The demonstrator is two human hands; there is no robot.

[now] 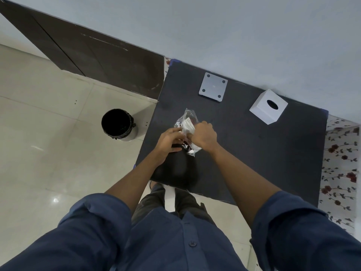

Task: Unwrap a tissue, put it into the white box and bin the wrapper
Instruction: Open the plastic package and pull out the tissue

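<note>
Both hands work a tissue pack over the near-left part of the dark desk (254, 153).

The left hand (169, 142) has its fingers closed on the lower end of the clear wrapper (188, 116), and the right hand (205, 135) is curled into a fist with its fingers pinched on the white tissue (188, 125), which sticks partway out of the wrapper. Both are held just above the desk, close to its left edge. The white box (268, 106), with a dark oval opening on top, sits well apart near the far right edge; the desk surface between it and the hands is bare. A flat white square plate (213, 87) lies near the far edge. The black-lined bin (117, 124) stands on the tiled floor (48, 133), just beside the desk's left edge, with open floor around it.
</note>
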